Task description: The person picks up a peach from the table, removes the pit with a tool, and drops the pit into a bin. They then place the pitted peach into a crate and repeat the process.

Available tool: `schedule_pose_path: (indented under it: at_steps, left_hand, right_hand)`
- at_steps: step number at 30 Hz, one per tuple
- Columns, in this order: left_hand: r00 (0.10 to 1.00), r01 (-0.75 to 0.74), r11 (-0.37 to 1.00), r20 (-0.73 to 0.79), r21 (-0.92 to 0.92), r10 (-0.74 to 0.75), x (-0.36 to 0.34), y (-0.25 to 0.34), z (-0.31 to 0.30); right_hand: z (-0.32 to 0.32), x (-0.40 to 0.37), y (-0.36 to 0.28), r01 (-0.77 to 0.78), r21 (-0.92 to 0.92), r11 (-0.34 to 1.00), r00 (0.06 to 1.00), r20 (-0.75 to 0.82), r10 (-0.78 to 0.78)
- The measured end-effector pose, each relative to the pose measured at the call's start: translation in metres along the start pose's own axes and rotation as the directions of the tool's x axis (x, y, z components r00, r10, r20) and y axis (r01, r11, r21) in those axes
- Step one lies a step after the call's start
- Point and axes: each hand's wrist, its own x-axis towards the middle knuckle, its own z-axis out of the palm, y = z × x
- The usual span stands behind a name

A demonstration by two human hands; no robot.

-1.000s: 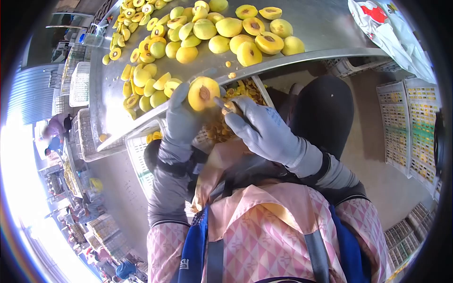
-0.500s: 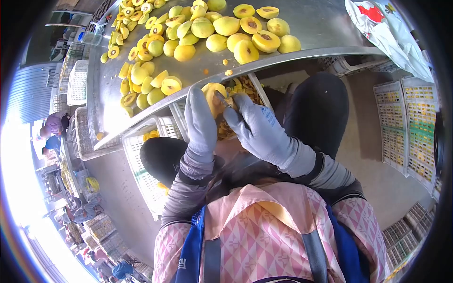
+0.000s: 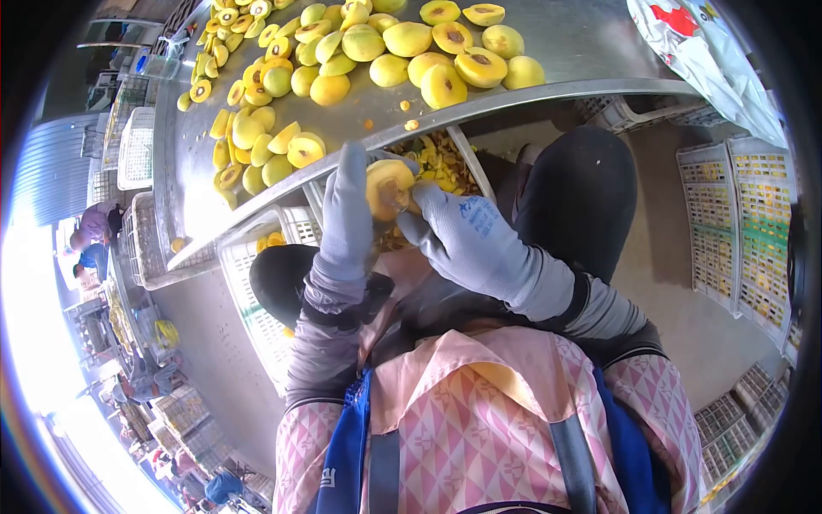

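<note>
My left hand (image 3: 347, 227), in a grey glove, is closed around a yellow peach half (image 3: 385, 182) with its cut face toward me. My right hand (image 3: 471, 240), gloved too, is closed on a small knife (image 3: 402, 201). Its blade is blurred against the brownish centre of the fruit, and the handle is hidden in the fist. Both hands are just off the near edge of a metal table (image 3: 582, 56). Many halved peaches (image 3: 364, 43) lie on it, some cut side up with dark pit areas showing.
Below the hands a container holds peach scraps (image 3: 441, 163). A white crate (image 3: 248, 287) with yellow pieces stands by my left knee. Stacked crates (image 3: 741, 227) are at right, a plastic bag (image 3: 706, 64) on the table's right corner. Other people (image 3: 98, 227) work far left.
My left hand has tilted and shifted slightly left with the peach half, whose cut face now shows more. My right hand has dropped a little, and the knife blade is less distinct.
</note>
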Motion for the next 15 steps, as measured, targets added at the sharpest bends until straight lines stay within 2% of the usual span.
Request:
schedule_pose_path:
  at_steps: [1,4,6,8,11,14,15]
  left_hand:
    - [0.997,0.077,0.997,0.012,-0.018,-0.077,0.001,0.002,-0.002]
    - [0.993,-0.069,0.995,-0.105,-0.078,0.061,0.003,-0.007,0.003]
    - [0.921,-0.305,0.938,-0.199,0.165,0.334,0.002,-0.022,0.016]
    - [0.953,-0.188,0.971,-0.267,-0.149,0.143,-0.007,-0.025,0.017]
    - [0.973,-0.072,0.976,-0.231,-0.205,0.023,-0.007,-0.013,0.018]
    - [0.973,-0.112,0.994,-0.202,-0.011,0.108,-0.009,-0.012,0.016]
    - [0.96,-0.184,0.982,-0.207,0.051,0.19,-0.009,-0.013,0.018]
  right_hand:
    - [0.001,-0.001,0.0,-0.012,0.014,1.0,1.0,0.011,0.012]
    - [0.008,-0.005,0.004,-0.046,0.05,0.998,0.999,0.006,0.046]
    - [0.01,-0.007,0.007,-0.04,0.069,0.997,0.999,-0.018,0.041]
    - [0.009,-0.01,0.003,-0.058,0.09,0.994,0.998,0.022,0.056]
    - [0.003,-0.004,-0.003,-0.098,0.109,0.989,0.991,0.104,0.087]
    - [0.004,-0.003,0.002,-0.146,0.189,0.971,0.983,0.139,0.121]
    - [0.006,-0.005,0.005,-0.183,0.238,0.954,0.975,0.168,0.145]
